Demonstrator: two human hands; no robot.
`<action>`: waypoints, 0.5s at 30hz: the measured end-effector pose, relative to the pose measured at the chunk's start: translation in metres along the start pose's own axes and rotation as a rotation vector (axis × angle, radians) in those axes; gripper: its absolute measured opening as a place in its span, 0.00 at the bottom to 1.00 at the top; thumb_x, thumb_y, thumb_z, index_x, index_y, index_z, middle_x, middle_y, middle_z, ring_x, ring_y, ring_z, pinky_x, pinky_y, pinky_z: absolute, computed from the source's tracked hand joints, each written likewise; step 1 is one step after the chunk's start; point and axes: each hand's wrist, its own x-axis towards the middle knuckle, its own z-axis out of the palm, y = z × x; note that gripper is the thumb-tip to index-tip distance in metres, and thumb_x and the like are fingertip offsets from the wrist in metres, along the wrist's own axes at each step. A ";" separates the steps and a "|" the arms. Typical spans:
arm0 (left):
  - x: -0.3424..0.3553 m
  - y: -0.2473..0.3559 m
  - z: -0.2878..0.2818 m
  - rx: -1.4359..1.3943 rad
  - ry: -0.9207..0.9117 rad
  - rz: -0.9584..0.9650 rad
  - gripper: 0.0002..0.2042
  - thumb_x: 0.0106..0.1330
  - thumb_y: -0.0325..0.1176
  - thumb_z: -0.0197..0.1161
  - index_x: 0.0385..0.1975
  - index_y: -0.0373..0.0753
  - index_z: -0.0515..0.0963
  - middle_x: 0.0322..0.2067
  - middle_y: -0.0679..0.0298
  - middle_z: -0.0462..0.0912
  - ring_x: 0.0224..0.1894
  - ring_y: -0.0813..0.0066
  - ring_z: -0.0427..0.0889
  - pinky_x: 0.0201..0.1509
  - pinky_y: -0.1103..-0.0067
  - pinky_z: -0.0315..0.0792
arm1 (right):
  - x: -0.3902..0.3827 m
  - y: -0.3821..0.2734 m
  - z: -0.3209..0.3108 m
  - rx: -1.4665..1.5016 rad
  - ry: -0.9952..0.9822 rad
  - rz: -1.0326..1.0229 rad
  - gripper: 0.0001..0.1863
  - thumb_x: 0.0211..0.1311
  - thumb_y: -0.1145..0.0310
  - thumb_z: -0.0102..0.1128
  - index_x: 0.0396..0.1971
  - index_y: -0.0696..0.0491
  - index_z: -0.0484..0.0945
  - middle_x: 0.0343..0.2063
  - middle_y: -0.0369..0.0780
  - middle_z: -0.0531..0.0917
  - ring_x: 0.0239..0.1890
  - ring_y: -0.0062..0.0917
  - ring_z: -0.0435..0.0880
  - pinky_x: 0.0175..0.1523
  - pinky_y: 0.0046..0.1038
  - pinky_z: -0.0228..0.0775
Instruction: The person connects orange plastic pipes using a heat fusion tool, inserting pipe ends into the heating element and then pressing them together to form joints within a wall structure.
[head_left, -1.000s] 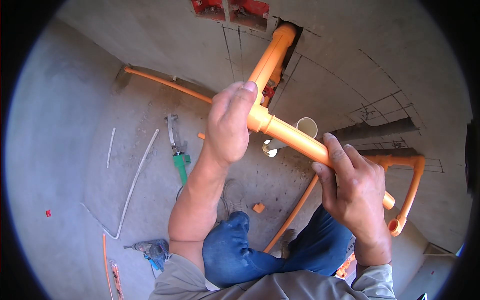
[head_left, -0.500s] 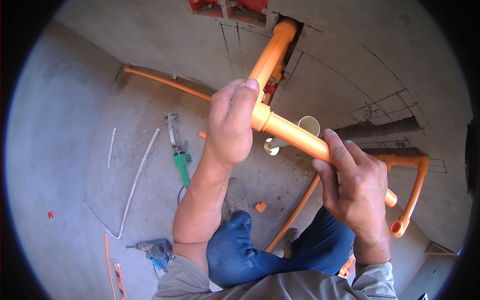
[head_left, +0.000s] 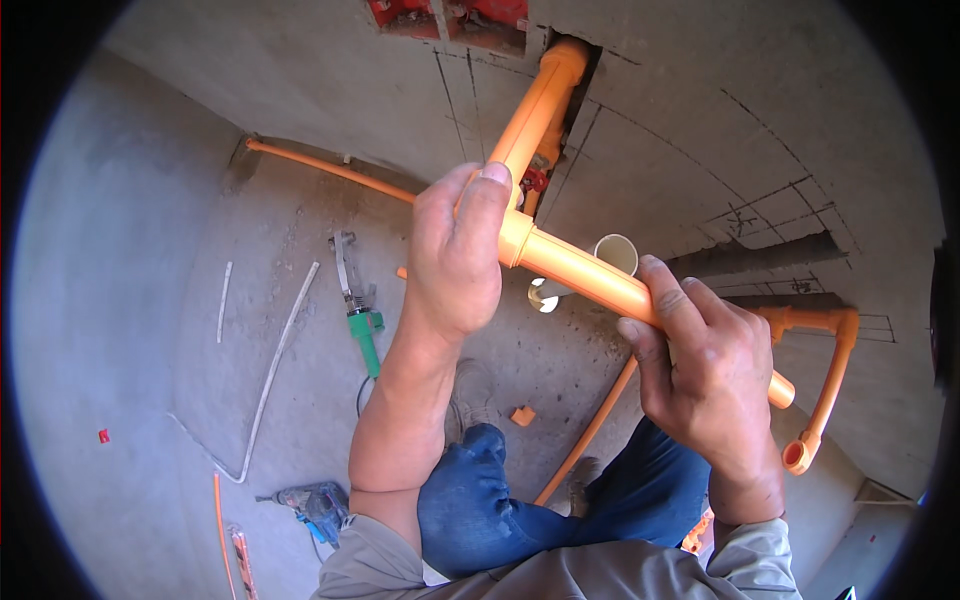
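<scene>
An orange plastic pipe (head_left: 585,275) slants down to the right in front of me, its near end sticking out past my right hand. At its upper left it sits in an orange tee fitting (head_left: 515,237). From there another orange pipe (head_left: 533,125) runs up to an elbow in a wall slot. My left hand (head_left: 455,250) is wrapped around the tee, thumb along the upper pipe; part of the fitting is hidden by it. My right hand (head_left: 715,375) grips the slanting pipe between thumb and fingers. Behind the upper pipe shows a red valve handle (head_left: 536,180).
On the floor lie a green-handled pipe fusion tool (head_left: 365,340), a drill (head_left: 312,505), bent white tubing (head_left: 265,400) and a small orange fitting (head_left: 522,415). An upright white pipe (head_left: 617,253) stands by the wall. At right, an orange pipe run (head_left: 830,370) juts from a wall groove.
The tee and upper pipe appear slightly farther left and lower in view, with my left hand following. Both hands keep their grips.
</scene>
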 end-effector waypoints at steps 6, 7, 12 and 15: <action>0.000 0.000 0.001 -0.008 0.002 -0.004 0.20 0.73 0.47 0.50 0.34 0.34 0.77 0.18 0.70 0.72 0.15 0.87 0.63 0.17 0.83 0.54 | 0.000 0.001 0.001 0.001 0.006 -0.007 0.23 0.53 0.72 0.70 0.51 0.58 0.79 0.22 0.41 0.78 0.21 0.38 0.80 0.26 0.36 0.70; 0.000 0.000 0.001 -0.008 0.007 0.001 0.20 0.73 0.47 0.50 0.34 0.34 0.77 0.18 0.70 0.72 0.16 0.87 0.63 0.17 0.83 0.54 | 0.000 0.000 0.001 -0.002 -0.002 -0.005 0.23 0.53 0.72 0.70 0.51 0.58 0.79 0.22 0.41 0.78 0.21 0.38 0.80 0.26 0.36 0.70; -0.002 -0.001 0.002 -0.007 0.023 0.004 0.20 0.73 0.47 0.50 0.34 0.34 0.77 0.18 0.70 0.71 0.16 0.86 0.63 0.17 0.83 0.53 | 0.000 0.001 0.001 0.005 -0.006 0.000 0.23 0.53 0.72 0.70 0.51 0.58 0.79 0.22 0.41 0.78 0.21 0.38 0.80 0.26 0.36 0.70; -0.002 0.000 0.003 -0.019 0.031 -0.005 0.20 0.73 0.47 0.50 0.34 0.34 0.77 0.18 0.71 0.71 0.16 0.86 0.63 0.17 0.83 0.53 | 0.000 0.001 0.001 0.011 0.004 -0.006 0.23 0.53 0.73 0.70 0.51 0.58 0.79 0.22 0.41 0.78 0.21 0.38 0.80 0.26 0.36 0.69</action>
